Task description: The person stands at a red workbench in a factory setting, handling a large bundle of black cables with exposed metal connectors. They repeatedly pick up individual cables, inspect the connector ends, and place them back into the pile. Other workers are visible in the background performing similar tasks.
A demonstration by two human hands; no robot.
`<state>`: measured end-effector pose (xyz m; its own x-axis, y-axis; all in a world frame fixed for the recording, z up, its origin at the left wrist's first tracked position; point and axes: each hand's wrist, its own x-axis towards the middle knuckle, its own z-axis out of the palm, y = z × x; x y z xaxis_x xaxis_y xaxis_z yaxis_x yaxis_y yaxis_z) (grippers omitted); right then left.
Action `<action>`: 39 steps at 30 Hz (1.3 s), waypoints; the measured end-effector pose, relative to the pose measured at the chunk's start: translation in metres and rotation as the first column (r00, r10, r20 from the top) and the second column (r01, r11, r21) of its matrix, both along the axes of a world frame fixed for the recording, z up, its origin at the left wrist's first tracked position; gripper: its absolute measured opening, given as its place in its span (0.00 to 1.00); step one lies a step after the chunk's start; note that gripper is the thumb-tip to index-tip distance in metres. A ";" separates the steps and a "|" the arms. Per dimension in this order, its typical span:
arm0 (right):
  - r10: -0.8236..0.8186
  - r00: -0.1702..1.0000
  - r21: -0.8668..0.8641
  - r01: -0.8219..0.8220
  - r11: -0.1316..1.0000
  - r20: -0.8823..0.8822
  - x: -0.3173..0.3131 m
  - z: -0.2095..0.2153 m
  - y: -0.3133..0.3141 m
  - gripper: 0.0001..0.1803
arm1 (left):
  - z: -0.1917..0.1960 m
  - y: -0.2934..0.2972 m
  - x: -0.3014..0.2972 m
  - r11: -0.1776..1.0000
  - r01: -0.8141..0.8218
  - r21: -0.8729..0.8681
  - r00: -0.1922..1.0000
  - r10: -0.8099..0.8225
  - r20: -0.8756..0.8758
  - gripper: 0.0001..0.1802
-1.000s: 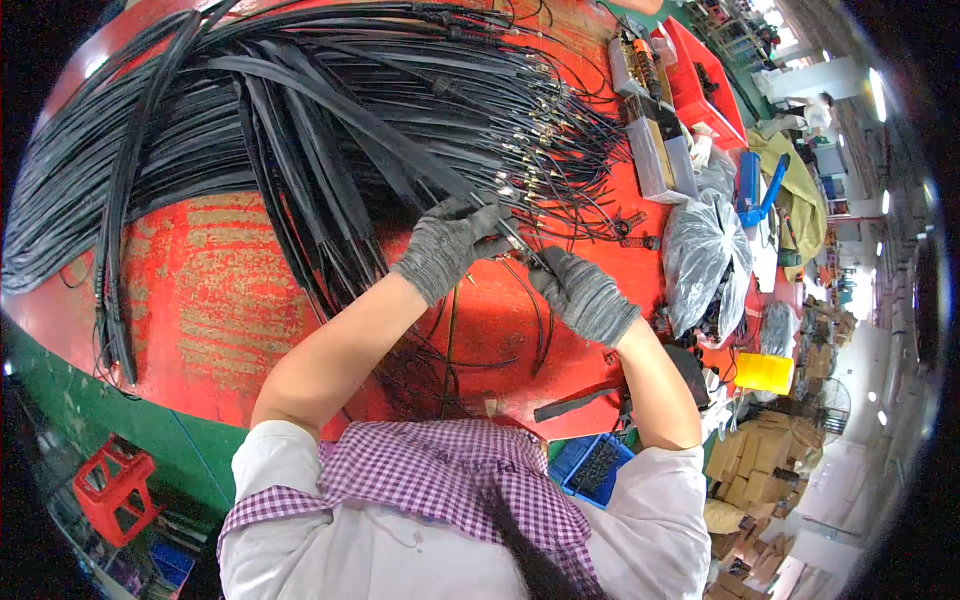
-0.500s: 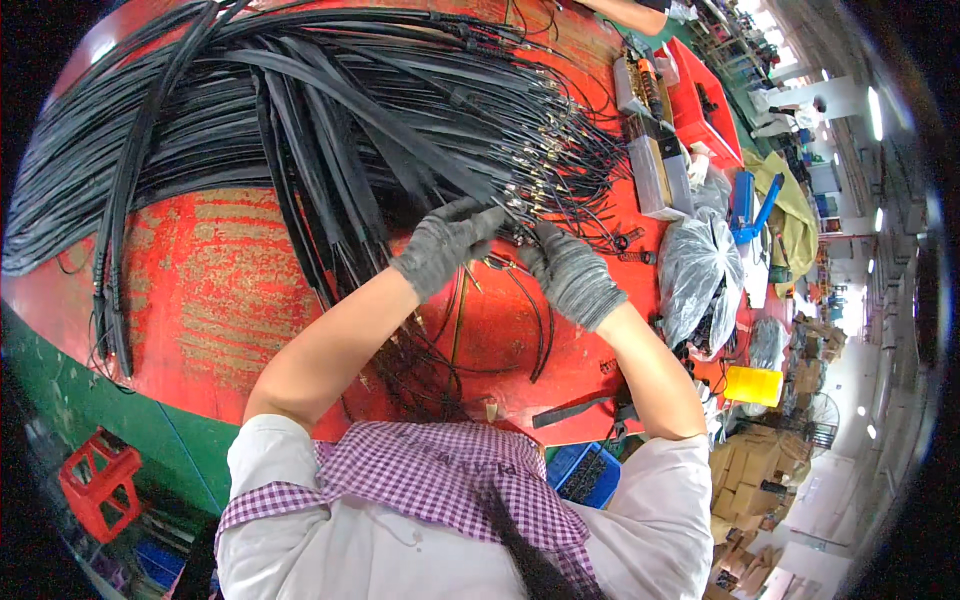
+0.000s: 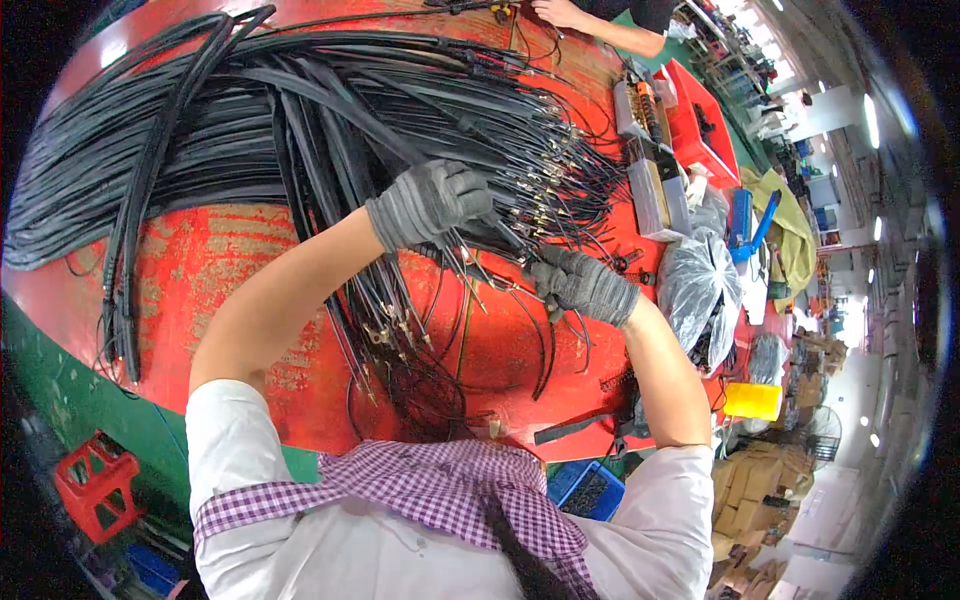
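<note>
Both my hands wear grey knit gloves. My left hand (image 3: 430,205) is closed in a fist over a black sleeved cable that runs out from under it, at the near edge of the big bundle of black cables (image 3: 230,160). To its right, my right hand (image 3: 585,285) pinches the end of a black cable low over the red table (image 3: 250,260); its fingertips partly hide that end. Metal fittings (image 3: 540,170) stud the bundle's right end. A second group of cables (image 3: 345,230) passes under my left forearm, its metal tips (image 3: 390,335) towards me.
Along the table's right side stand parts boxes (image 3: 655,190), a red bin (image 3: 700,130), a clear plastic bag (image 3: 695,290) and a blue tool (image 3: 750,220). A yellow box (image 3: 752,401) lies nearer. Another person's arm (image 3: 610,30) reaches in at the far edge. A red stool (image 3: 98,485) stands lower left.
My left hand has lifted up and left, its fingers now curled. My right hand has shifted down and right, away from it. The other person's hand has come into view at the far edge.
</note>
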<state>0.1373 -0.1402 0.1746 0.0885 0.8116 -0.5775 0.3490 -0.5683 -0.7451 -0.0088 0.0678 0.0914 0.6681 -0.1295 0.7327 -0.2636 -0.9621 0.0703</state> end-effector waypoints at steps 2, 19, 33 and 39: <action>-0.006 0.990 0.061 -0.002 0.998 0.139 0.000 -0.003 -0.002 0.20 | 0.001 0.001 -0.002 1.000 0.024 -0.006 1.000 -0.024 -0.008 0.10; -0.161 -0.021 0.129 -0.503 0.855 0.987 -0.014 -0.035 -0.001 0.19 | 0.022 -0.027 -0.013 0.878 -0.289 -0.382 0.865 0.068 -0.498 0.08; -0.116 0.042 0.119 -0.578 0.807 0.992 -0.026 -0.029 0.012 0.18 | 0.049 0.005 0.016 0.880 -0.202 -0.429 0.483 -0.291 -0.826 0.14; -0.124 -0.101 0.035 -0.617 0.786 0.987 -0.041 -0.026 0.035 0.16 | 0.047 0.008 0.027 0.998 -0.005 -0.065 0.523 -0.053 -0.851 0.14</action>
<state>0.0967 -0.1048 0.1482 -0.0592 0.9768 0.2060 0.8969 -0.0386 0.4405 0.0179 0.0758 0.1380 0.9746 -0.1366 -0.1777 -0.0733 -0.9434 0.3234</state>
